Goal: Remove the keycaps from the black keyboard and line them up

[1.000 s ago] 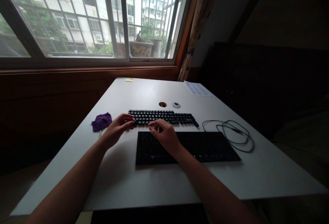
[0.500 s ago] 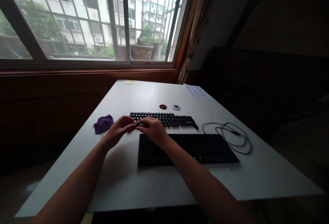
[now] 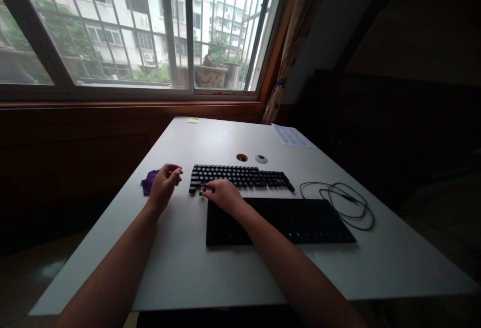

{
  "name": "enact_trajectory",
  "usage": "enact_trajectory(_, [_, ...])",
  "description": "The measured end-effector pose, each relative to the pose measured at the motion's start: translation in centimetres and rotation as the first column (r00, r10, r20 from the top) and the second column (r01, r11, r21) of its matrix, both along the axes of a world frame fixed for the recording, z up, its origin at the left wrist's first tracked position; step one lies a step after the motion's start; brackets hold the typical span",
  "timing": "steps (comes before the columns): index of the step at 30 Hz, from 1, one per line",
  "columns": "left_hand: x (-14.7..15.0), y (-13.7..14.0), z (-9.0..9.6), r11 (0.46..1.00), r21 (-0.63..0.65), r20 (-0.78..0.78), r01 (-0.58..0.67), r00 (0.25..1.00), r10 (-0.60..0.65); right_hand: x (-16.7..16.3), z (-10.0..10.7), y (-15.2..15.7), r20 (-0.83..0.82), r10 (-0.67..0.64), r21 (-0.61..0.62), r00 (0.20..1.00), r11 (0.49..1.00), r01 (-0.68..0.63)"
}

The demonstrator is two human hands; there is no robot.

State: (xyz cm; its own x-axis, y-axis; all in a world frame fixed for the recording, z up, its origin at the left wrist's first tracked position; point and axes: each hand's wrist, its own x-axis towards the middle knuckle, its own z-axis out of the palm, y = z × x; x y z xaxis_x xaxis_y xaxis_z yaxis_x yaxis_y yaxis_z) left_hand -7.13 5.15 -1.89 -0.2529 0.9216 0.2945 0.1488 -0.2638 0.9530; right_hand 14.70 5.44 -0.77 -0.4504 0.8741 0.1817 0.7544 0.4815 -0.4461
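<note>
Rows of black keycaps (image 3: 225, 171) lie on the white table, laid out like a keyboard. My right hand (image 3: 225, 195) is at their near left corner, its thumb and fingers closed on a small dark keycap (image 3: 202, 192). Nearer to me is a black keyboard base (image 3: 296, 220), partly covered by my right wrist and forearm. Left of the keycaps, my left hand (image 3: 164, 185) is raised with its fingers curled together; whatever they may hold is too small to make out. A purple cloth (image 3: 149, 182) lies just behind it, partly hidden.
A coiled black cable (image 3: 349, 197) lies on the right of the table (image 3: 188, 278). Behind the keycaps are a round hole (image 3: 242, 158) and a grey ring cover (image 3: 261, 159). Printed paper (image 3: 293, 136) and a yellow note (image 3: 193, 121) lie at the far edge, below the window.
My left hand has moved left, away from my right hand, to in front of the purple cloth. My right hand stays by the near left keycaps. The view has shifted slightly.
</note>
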Motion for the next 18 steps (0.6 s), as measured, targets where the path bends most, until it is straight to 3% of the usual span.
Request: enact_trajectory(18, [0.55,0.33,-0.55,0.999,-0.034,-0.121,-0.016,0.993,0.011,-0.44,0.30,-0.91,0.102,-0.150,-0.041,0.983,0.987,0.155])
